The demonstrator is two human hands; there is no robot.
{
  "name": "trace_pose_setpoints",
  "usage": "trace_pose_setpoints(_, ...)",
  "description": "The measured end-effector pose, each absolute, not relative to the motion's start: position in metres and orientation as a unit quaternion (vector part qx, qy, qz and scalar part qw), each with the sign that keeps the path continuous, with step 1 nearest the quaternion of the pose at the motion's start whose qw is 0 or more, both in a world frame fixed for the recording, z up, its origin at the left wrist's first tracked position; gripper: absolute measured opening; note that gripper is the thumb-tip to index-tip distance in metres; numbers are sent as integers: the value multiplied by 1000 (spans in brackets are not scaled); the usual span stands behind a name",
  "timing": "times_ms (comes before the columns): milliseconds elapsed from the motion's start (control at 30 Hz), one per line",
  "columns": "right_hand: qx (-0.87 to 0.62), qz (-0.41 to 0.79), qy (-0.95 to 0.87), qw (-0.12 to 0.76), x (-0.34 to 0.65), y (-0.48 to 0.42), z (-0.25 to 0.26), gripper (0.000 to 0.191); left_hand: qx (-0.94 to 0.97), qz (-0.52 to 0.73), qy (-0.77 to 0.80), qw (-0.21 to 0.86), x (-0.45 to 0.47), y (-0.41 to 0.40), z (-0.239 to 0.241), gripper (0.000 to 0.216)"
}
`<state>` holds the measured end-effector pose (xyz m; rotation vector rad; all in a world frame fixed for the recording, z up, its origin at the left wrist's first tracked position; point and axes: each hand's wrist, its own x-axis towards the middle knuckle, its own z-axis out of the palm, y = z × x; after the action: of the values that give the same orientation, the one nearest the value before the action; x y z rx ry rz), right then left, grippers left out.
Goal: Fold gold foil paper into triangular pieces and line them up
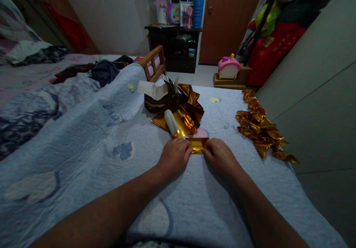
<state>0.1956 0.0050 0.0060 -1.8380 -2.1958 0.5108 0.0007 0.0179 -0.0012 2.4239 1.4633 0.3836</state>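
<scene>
A: Surface noted: a pale blue quilt (83,140) on a bed, in a dim bedroom. Where is the gold foil sheet (197,144) located?

B: It is laid flat on the quilt between the left hand (174,156) and the right hand (221,156), just in front of a stack of gold sheets (183,120). Folded gold pieces (260,127) are lined up well to the right.

A: Fingers?

B: The fingertips of both hands are pinched onto the sheet's two ends. Judged: a sharp crease is best obtained if the edges are aligned first and pressure is applied evenly, since the quilt is soft.
</scene>
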Motion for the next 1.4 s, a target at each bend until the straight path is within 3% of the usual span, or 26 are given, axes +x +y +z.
trace_pose_setpoints(1400, -628, 167, -748, 136, 194, 3, 7, 12, 846, 137, 500, 127, 1, 17, -3, 11)
